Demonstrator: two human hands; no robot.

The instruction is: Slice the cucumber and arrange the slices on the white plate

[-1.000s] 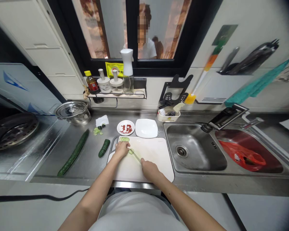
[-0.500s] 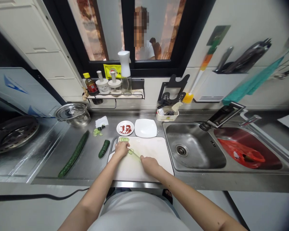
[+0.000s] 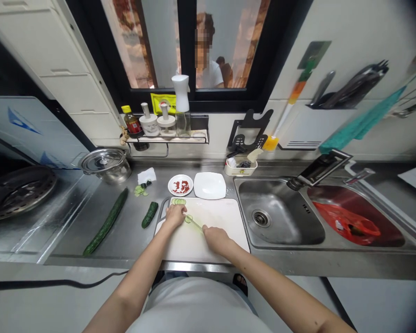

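Note:
My right hand (image 3: 217, 239) is closed round the handle of a kitchen knife (image 3: 195, 225), its narrow blade pointing left across the white cutting board (image 3: 208, 249). At the board's upper left, my left hand (image 3: 175, 216) is curled over a piece of cucumber, mostly hidden under the fingers. A thin cucumber slice (image 3: 187, 219) lies by the blade's tip, close to those fingertips. More overlapping cucumber slices (image 3: 178, 201) rest just beyond the left hand. Off the board to the left are a short cucumber piece (image 3: 150, 214) and a long cucumber (image 3: 107, 225).
Behind the board stand a plate of chopped red pieces (image 3: 180, 190) and a white square plate (image 3: 210, 185). Cucumber peelings (image 3: 139, 190) lie near a lidded pot (image 3: 107, 166). At right is the sink (image 3: 280, 231), with a red bag (image 3: 350, 224) in its second basin.
The camera view has shifted slightly. Both hands and the knife keep nearly the same place on the board; no other clear change shows.

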